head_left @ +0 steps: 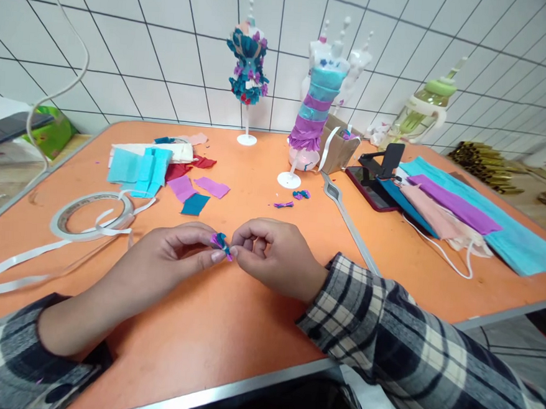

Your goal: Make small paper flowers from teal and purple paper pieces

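Observation:
Between thumb and fingertips, my left hand (171, 256) pinches a small purple-and-teal crepe paper bow (222, 243) above the orange table (226, 332). My right hand (274, 251) meets it from the other side, thumb and forefinger closed at the bow's right edge. Its other fingers are curled. Beyond the hands lie two finished-looking pieces, a teal-and-purple bow (302, 195) and a thinner purple one (283, 204). A teal paper square (195, 204) and a purple paper piece (212, 187) rest to the left of these.
A tape roll (79, 236) with loose white strips lies at left. Behind stand a ruffled mini dress form (249, 66) and a blue-purple wrapped one (313, 111). At right are scissors (334, 191), a phone (372, 189), paper strips (509, 227) and a bottle (420, 112).

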`<state>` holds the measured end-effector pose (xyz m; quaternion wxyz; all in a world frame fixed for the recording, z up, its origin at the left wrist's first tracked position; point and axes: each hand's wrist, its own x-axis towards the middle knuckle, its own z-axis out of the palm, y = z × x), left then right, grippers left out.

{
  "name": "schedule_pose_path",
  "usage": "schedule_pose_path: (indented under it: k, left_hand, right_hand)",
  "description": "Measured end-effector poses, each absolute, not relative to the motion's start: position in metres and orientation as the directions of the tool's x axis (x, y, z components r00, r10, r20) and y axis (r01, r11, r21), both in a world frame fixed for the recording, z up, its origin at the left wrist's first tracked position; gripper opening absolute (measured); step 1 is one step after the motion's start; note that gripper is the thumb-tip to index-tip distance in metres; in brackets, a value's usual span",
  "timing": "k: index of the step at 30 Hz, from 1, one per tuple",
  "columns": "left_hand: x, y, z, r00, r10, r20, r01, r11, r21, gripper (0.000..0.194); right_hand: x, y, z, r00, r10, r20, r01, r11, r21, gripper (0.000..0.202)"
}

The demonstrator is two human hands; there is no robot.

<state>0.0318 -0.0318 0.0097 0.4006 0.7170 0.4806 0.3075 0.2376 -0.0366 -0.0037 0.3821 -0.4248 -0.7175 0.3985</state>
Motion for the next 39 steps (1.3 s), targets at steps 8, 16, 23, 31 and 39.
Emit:
schedule_pose_path:
  k: [8, 16, 23, 31, 39]
  left_hand:
    - [0.026, -0.028, 0.003, 0.478, 0.878, 0.042, 0.443, -0.282, 0.851, 0.017]
    - [0.025, -0.029, 0.003, 0.476, 0.874, -0.1, 0.348, -0.083, 0.934, 0.017]
    - [0.027, -0.028, 0.003, 0.457, 0.882, -0.11, 0.315, -0.045, 0.948, 0.019]
    - [0.022, -0.024, -0.001, 0.47, 0.879, 0.083, 0.478, -0.332, 0.813, 0.02]
    - [0.024, -0.028, 0.002, 0.474, 0.877, 0.08, 0.455, -0.322, 0.83, 0.017]
  right_hand:
    - [0.238, -0.036, 0.003, -0.382, 0.924, -0.02, 0.218, 0.069, -0.973, 0.004]
    - [0.241, -0.032, 0.0, -0.398, 0.917, -0.034, 0.25, 0.072, -0.966, 0.012]
    - [0.239, -0.033, 0.002, -0.388, 0.921, -0.039, 0.26, 0.069, -0.963, 0.008]
    - [0.244, -0.031, 0.005, -0.54, 0.801, -0.259, 0.243, -0.146, -0.959, 0.009]
    - [0.243, -0.028, 0.002, -0.538, 0.795, -0.281, 0.216, -0.192, -0.957, 0.01]
